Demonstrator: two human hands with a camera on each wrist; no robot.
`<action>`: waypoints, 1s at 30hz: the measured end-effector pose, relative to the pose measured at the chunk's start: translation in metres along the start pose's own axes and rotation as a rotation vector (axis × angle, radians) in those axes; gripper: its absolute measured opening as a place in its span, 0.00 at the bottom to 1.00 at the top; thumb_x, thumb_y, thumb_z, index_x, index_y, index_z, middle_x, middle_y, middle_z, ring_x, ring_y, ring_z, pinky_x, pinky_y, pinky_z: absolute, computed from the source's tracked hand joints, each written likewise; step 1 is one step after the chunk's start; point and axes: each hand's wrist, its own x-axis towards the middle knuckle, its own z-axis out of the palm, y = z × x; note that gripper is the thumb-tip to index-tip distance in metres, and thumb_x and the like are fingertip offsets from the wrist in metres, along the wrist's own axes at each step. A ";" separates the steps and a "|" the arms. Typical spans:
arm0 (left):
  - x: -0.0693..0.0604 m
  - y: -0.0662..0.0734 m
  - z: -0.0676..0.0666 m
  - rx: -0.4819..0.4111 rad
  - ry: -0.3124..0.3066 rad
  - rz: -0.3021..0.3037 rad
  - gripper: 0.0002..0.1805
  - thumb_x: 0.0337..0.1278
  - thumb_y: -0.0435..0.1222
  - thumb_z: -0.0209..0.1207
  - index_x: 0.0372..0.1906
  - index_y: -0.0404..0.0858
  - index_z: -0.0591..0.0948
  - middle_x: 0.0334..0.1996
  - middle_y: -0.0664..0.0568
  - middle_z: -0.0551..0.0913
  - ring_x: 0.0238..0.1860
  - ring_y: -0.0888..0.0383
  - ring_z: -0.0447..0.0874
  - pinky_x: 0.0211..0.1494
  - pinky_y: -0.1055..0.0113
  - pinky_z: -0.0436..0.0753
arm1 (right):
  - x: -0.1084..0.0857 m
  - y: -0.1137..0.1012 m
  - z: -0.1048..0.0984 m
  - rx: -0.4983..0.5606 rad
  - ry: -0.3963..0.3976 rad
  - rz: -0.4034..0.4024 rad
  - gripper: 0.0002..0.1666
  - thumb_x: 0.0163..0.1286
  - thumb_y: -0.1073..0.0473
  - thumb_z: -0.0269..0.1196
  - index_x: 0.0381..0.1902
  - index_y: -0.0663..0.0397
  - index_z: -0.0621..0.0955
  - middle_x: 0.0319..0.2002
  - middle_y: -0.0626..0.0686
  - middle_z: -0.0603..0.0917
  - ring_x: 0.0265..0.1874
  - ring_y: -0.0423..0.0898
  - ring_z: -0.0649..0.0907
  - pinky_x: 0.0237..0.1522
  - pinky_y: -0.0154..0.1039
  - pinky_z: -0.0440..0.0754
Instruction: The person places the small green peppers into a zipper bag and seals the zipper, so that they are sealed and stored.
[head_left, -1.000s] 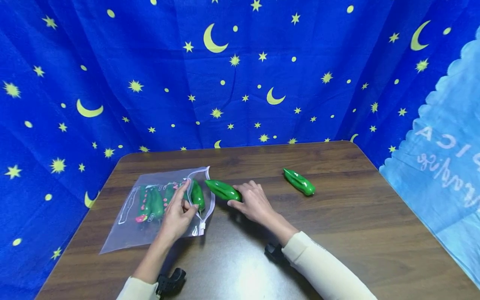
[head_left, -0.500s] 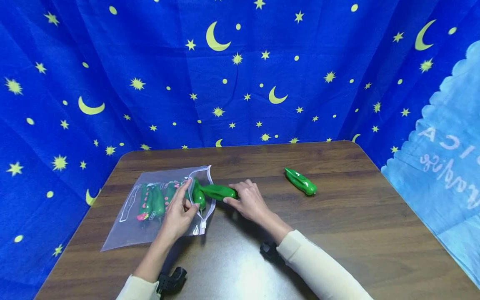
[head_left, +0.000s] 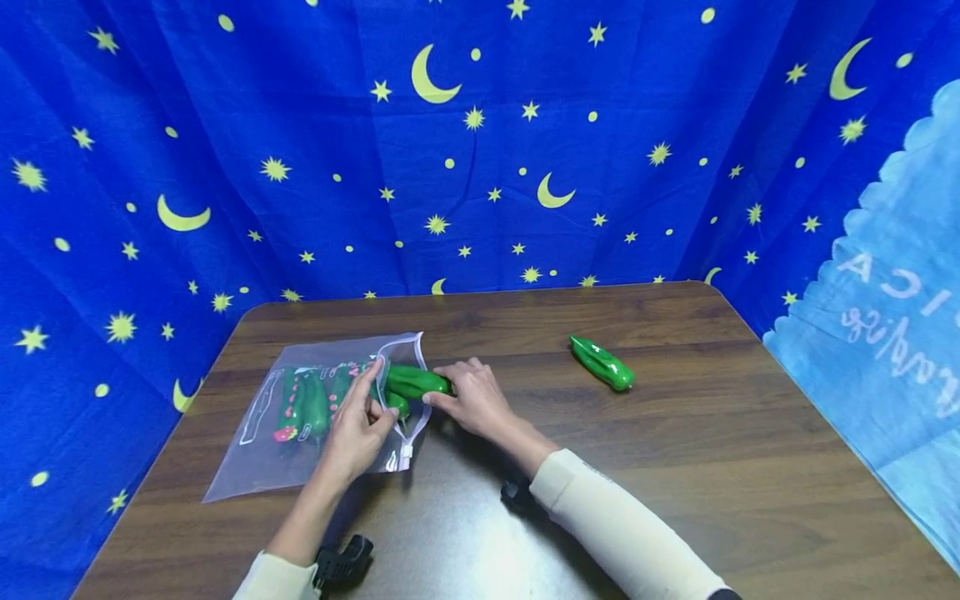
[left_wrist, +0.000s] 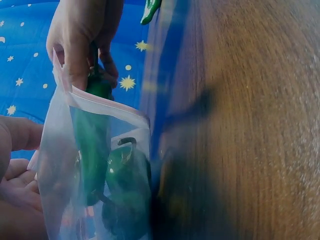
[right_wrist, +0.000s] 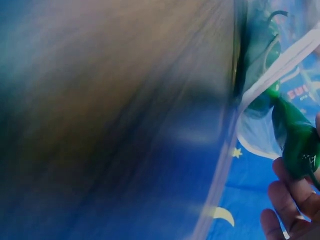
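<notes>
A clear zip bag with pink and white print lies on the table's left part, its mouth facing right. My left hand holds the upper layer of the mouth, lifting it from the lower one. By the stem end, my right hand grips a green pepper, whose tip is inside the mouth. Below it another pepper lies just within the opening. Several more peppers show through the plastic deeper in. In the left wrist view, the right hand's fingers pinch the gripped pepper near its stem.
One loose green pepper lies on the right half of the brown wooden table. The bag's zip slider sits at the near end of its mouth. A blue star-and-moon curtain hangs behind the table.
My right hand has moved left with the green pepper, whose front part has passed from outside the bag into its mouth. The left hand has stayed at the rim.
</notes>
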 end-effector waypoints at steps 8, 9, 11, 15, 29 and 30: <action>-0.001 -0.001 0.000 0.006 0.005 -0.002 0.41 0.51 0.26 0.60 0.72 0.42 0.59 0.35 0.44 0.74 0.23 0.70 0.69 0.25 0.74 0.73 | 0.006 -0.011 0.005 0.055 -0.056 0.002 0.29 0.58 0.43 0.65 0.54 0.53 0.80 0.45 0.51 0.86 0.39 0.45 0.77 0.44 0.39 0.73; -0.001 -0.002 0.000 0.007 0.008 0.000 0.41 0.51 0.26 0.60 0.72 0.42 0.59 0.34 0.45 0.75 0.23 0.70 0.69 0.25 0.73 0.73 | 0.006 -0.012 0.005 0.081 -0.067 0.003 0.29 0.58 0.45 0.65 0.55 0.53 0.80 0.45 0.51 0.86 0.39 0.45 0.77 0.44 0.38 0.73; -0.001 -0.002 -0.001 0.006 0.017 0.004 0.41 0.50 0.26 0.60 0.72 0.42 0.59 0.31 0.46 0.75 0.23 0.70 0.69 0.25 0.73 0.72 | 0.005 -0.012 0.005 0.127 -0.085 0.004 0.29 0.58 0.47 0.66 0.56 0.54 0.79 0.46 0.51 0.86 0.40 0.45 0.77 0.44 0.37 0.73; 0.000 -0.001 -0.002 0.006 0.022 -0.006 0.41 0.50 0.26 0.60 0.72 0.43 0.60 0.28 0.47 0.75 0.22 0.69 0.69 0.24 0.73 0.72 | 0.003 -0.010 0.005 0.170 -0.089 -0.011 0.29 0.58 0.50 0.67 0.56 0.56 0.78 0.46 0.52 0.86 0.41 0.46 0.77 0.45 0.37 0.73; 0.001 0.001 -0.002 0.005 -0.003 -0.026 0.42 0.51 0.26 0.60 0.72 0.45 0.58 0.30 0.46 0.75 0.23 0.68 0.69 0.25 0.73 0.73 | -0.003 -0.004 0.004 0.089 -0.094 0.007 0.24 0.56 0.51 0.67 0.50 0.55 0.81 0.41 0.50 0.87 0.36 0.45 0.77 0.43 0.39 0.72; 0.001 0.001 -0.001 0.000 -0.006 -0.027 0.42 0.51 0.26 0.60 0.72 0.45 0.58 0.32 0.45 0.75 0.23 0.68 0.70 0.25 0.73 0.73 | -0.002 -0.004 0.005 0.089 -0.083 0.002 0.24 0.56 0.52 0.67 0.50 0.55 0.81 0.41 0.51 0.87 0.36 0.45 0.77 0.43 0.38 0.72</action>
